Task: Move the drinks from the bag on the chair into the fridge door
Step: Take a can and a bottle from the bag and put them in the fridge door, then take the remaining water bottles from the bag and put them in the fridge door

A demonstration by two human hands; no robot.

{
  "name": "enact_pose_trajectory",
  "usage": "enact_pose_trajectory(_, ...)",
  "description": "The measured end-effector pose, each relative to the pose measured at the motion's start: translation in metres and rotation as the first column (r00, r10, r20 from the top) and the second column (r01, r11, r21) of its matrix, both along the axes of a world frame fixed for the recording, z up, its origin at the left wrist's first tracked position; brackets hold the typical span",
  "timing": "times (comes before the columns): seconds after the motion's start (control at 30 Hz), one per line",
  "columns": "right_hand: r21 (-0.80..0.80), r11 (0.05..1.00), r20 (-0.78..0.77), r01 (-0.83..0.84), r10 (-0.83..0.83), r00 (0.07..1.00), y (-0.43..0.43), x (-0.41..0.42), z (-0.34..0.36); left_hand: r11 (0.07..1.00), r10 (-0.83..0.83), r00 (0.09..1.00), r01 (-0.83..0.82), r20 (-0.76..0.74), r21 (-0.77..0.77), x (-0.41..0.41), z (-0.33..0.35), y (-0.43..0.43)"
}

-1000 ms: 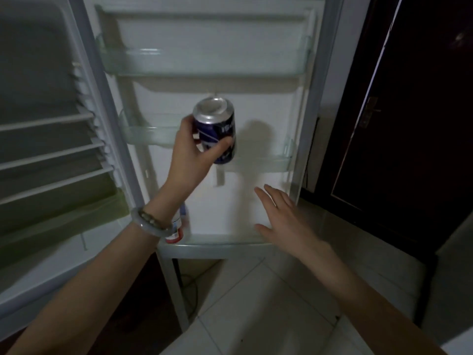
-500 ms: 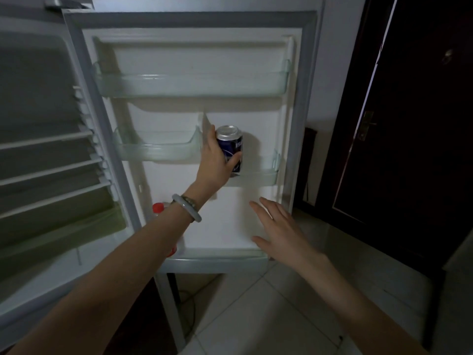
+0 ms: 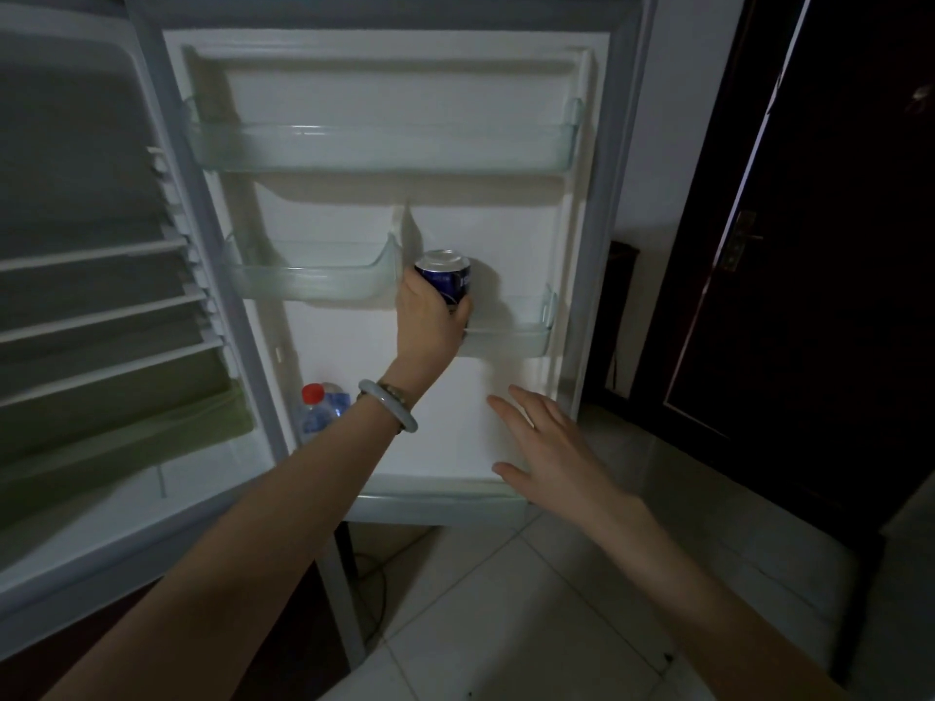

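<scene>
- Dim kitchen corner, pale tiled floor (image 3: 506,599) underfoot and a dark door (image 3: 809,245) to the right: the fridge door (image 3: 496,230) stands wide open in front of you, its clear shelves catching what little light there is.
- Your left hand (image 3: 430,326), bracelet (image 3: 389,402) at the wrist, has its fingers wrapped round the blue can (image 3: 448,280). It holds the can upright at the left end of the small right-hand shelf (image 3: 526,336). Your hand hides the can's base, so it cannot be told whether the can is seated.
- Your right hand (image 3: 551,447) holds nothing. Its fingers (image 3: 526,412) are straight and spread, low near the door's bottom edge. Whether they touch the door cannot be told.
- Lower the can straight down behind the front rail until you feel the base land flat, and only then let your grip go. The shelf looks shallow, and a tilted can could tip over the rail.
- Tuck the can close to the shelf's left end, leaving the rest of the run free for more drinks.
- Lay your free hand on the door to steady it, since a push from the can may swing it.
- A red-capped water bottle (image 3: 319,412) stands in the bottom of the door, partly hidden by your forearm. The bag and chair are out of view.
</scene>
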State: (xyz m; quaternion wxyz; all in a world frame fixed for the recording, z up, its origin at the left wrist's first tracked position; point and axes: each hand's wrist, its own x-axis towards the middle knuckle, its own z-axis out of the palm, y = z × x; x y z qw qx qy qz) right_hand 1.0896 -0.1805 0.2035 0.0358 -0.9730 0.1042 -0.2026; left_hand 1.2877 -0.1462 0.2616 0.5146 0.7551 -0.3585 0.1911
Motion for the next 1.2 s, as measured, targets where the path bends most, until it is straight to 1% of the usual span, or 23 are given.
enact_pose_trajectory(0.13, 0.005, 1.0, -0.01, -0.009, 0.009, 1.0, 0.002, 0.005, -0.002, 0.998, 0.024, 0.999, -0.026, 0.025, 0.063, -0.006, -0.002, 0.013)
enact_pose_trajectory(0.2, 0.004, 1.0, -0.007, -0.027, 0.027, 1.0, 0.004, 0.009, -0.002, 0.991, 0.046, 0.997, -0.052, 0.055, 0.124, -0.015, -0.008, 0.03)
enact_pose_trajectory(0.23, 0.01, 0.999, -0.017, -0.037, 0.037, 0.999, 0.007, 0.011, -0.001, 0.986, 0.046, 0.994, -0.061, 0.1, 0.152, -0.019, -0.012, 0.04)
enact_pose_trajectory(0.33, 0.026, 0.997, -0.058, -0.078, 0.079, 0.995, 0.018, 0.019, -0.005, 0.957, 0.009, 0.945, -0.103, 0.328, 0.27, -0.027, -0.036, 0.079)
enact_pose_trajectory(0.43, 0.068, 0.989, -0.101, -0.13, 0.136, 0.985, 0.035, 0.03, -0.013, 0.884, -0.028, 0.903, -0.178, 0.429, 0.433, -0.025, -0.069, 0.127)
enact_pose_trajectory(0.53, 0.119, 0.971, -0.115, -0.208, 0.222, 0.968, 0.059, 0.05, -0.023, 0.789, -0.018, 0.893, -0.263, 0.449, 0.555, -0.023, -0.098, 0.185)
enact_pose_trajectory(0.63, 0.131, 0.941, -0.117, -0.311, 0.326, 0.938, 0.097, 0.077, -0.033, 0.707, 0.054, 0.899, -0.342, 0.435, 0.619, -0.022, -0.116, 0.247)
enact_pose_trajectory(0.7, 0.149, 0.909, -0.116, -0.388, 0.406, 0.906, 0.131, 0.099, -0.039, 0.653, 0.145, 0.888, -0.418, 0.437, 0.632, -0.023, -0.123, 0.289)
enact_pose_trajectory(0.77, 0.157, 0.871, -0.126, -0.465, 0.485, 0.865, 0.173, 0.12, -0.045, 0.577, 0.243, 0.868, -0.489, 0.434, 0.655, -0.026, -0.13, 0.334)
enact_pose_trajectory(0.87, 0.149, 0.81, -0.186, -0.568, 0.587, 0.788, 0.242, 0.144, -0.052, 0.466, 0.38, 0.828, -0.557, 0.413, 0.687, -0.034, -0.138, 0.407)
enact_pose_trajectory(0.97, 0.168, 0.73, -0.198, -0.663, 0.684, 0.702, 0.315, 0.157, -0.056, 0.386, 0.473, 0.796, -0.573, 0.378, 0.723, -0.049, -0.15, 0.487)
enact_pose_trajectory(1.1, 0.156, 0.605, -0.191, -0.781, 0.794, 0.577, 0.413, 0.162, -0.065, 0.24, 0.588, 0.725, -0.581, 0.359, 0.778, -0.078, -0.161, 0.586)
enact_pose_trajectory(1.2, 0.162, 0.514, -0.202, -0.843, 0.853, 0.481, 0.481, 0.162, -0.077, 0.186, 0.66, 0.677, -0.567, 0.326, 0.802, -0.098, -0.167, 0.643)
